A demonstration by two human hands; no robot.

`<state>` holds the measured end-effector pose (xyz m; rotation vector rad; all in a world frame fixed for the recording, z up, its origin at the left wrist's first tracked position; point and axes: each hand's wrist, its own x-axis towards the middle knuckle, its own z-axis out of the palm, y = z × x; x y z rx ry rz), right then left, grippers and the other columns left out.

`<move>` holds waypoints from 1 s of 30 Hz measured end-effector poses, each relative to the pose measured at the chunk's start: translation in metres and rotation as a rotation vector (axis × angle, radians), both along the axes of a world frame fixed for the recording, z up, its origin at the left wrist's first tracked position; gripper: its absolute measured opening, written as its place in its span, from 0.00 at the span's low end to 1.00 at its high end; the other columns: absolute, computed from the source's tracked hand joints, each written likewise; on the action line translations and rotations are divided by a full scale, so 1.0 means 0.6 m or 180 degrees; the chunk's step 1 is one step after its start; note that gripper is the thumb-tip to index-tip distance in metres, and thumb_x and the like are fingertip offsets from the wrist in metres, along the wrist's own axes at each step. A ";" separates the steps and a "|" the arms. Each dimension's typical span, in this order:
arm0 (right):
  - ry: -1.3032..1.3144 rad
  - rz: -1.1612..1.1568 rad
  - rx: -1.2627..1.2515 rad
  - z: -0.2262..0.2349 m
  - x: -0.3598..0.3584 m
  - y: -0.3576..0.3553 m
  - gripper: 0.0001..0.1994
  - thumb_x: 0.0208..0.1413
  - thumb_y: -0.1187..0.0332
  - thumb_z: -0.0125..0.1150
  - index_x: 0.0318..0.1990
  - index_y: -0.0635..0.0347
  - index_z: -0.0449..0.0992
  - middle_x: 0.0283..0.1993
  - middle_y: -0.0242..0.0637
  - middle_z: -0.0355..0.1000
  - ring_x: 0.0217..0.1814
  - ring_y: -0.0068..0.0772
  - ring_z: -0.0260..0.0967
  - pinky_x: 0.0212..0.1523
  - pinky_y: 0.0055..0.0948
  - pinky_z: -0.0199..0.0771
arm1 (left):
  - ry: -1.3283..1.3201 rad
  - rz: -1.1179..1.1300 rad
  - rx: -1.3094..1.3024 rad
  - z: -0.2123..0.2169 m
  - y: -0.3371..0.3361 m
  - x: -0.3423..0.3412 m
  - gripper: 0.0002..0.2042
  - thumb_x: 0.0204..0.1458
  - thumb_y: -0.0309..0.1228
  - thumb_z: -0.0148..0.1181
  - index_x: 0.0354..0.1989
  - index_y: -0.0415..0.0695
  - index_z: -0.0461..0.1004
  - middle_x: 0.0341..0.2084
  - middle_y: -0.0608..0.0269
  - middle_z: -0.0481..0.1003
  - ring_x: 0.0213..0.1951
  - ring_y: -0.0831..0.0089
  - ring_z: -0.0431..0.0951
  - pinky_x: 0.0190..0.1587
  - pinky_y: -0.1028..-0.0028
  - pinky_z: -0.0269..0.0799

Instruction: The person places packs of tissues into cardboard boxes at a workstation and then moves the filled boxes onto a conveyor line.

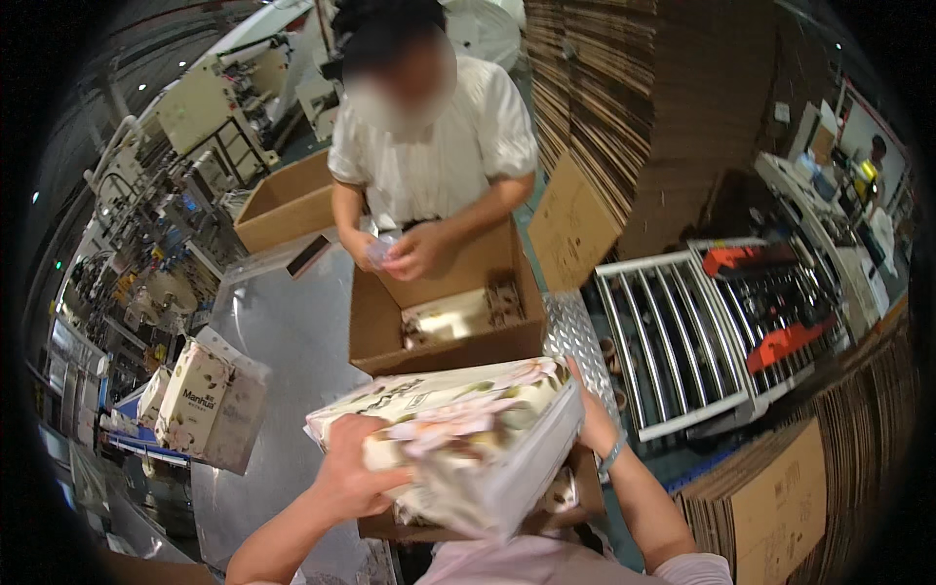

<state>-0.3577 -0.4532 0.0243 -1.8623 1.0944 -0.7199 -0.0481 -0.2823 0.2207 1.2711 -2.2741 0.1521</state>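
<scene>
Both hands on a floral-print pack, held over a carton at the packing table.

Far left: two wrapped packs (200, 405) sit on the conveyor edge beside the steel table (292, 341). An open empty carton (283, 205) is at the table's far end. Left hand (356, 478) is curled tight on the near-left end of the floral pack (458, 439), fingers wrapped under it. The pack is tilted, held above the near carton (575, 497), which is mostly hidden under it. Beyond it, a co-worker's hands (405, 253) pinch a small clear bag over another open carton (448, 312) with items inside. Right hand (590, 414) grips the pack's right end, fingers hidden behind it, so how far closed I can't tell. Roller conveyor (673, 331) right, flat cardboard stacks (634, 107) behind it.
</scene>
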 end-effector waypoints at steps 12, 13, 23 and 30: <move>0.0685 -0.0360 0.0505 0.087 0.018 0.027 0.35 0.53 0.78 0.44 0.68 0.50 0.41 0.51 0.65 0.64 0.49 0.62 0.65 0.48 0.42 0.66 | -0.0950 0.0159 0.1191 -0.268 -0.130 -0.086 0.36 0.42 0.26 0.57 0.63 0.66 0.56 0.47 0.44 0.64 0.51 0.53 0.64 0.54 0.55 0.55; 0.0624 -0.0311 0.0343 0.079 0.020 0.026 0.35 0.53 0.78 0.43 0.68 0.50 0.40 0.52 0.66 0.63 0.51 0.62 0.64 0.49 0.41 0.65 | -0.0832 0.0095 0.1332 -0.280 -0.156 -0.073 0.37 0.42 0.26 0.59 0.64 0.65 0.54 0.49 0.43 0.64 0.52 0.51 0.63 0.55 0.55 0.55; -0.0098 -0.0278 0.1572 0.122 -0.100 0.093 0.42 0.51 0.61 0.61 0.65 0.73 0.42 0.65 0.57 0.50 0.69 0.44 0.46 0.65 0.35 0.47 | 0.0811 0.1339 0.1417 -0.207 -0.067 0.038 0.15 0.48 0.33 0.57 0.44 0.42 0.72 0.43 0.51 0.72 0.45 0.56 0.72 0.49 0.62 0.67; 0.1536 0.2204 0.0804 0.175 0.018 0.171 0.61 0.31 0.51 0.72 0.64 0.74 0.34 0.67 0.64 0.36 0.71 0.56 0.34 0.67 0.34 0.42 | 0.1684 0.1609 0.2663 -0.225 0.073 0.075 0.48 0.45 0.50 0.60 0.61 0.27 0.39 0.55 0.32 0.56 0.59 0.44 0.58 0.60 0.63 0.56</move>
